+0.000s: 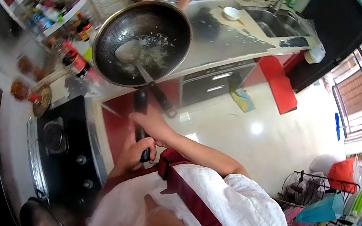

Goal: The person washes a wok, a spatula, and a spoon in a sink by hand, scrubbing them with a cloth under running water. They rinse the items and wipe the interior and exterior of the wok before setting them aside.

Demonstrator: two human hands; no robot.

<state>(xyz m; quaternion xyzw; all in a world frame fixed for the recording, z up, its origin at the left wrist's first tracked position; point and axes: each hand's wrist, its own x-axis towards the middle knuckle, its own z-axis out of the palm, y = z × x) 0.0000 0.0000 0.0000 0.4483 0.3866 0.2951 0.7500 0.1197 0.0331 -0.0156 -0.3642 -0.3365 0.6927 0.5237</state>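
Both my hands grip the long black handle of a wok (105, 46), held up and away from the stove. My left hand (144, 149) is closed around the handle's end, near my body. Closer to the pan, my right hand (145, 119) is closed on the same handle, with some fingers hidden. A metal spatula (129, 51) rests in the wok, its black handle sticking out over the rim beside my right hand. Small pale bits and a wet sheen cover the wok's inside.
A black gas stove (65, 136) is at the left, with a pot (39, 218) below it. Bottles (74, 60) crowd the corner shelf. Along the counter (203, 44) are a white bowl (231, 13) and a sink (267, 24). A wire rack (296, 189) stands right.
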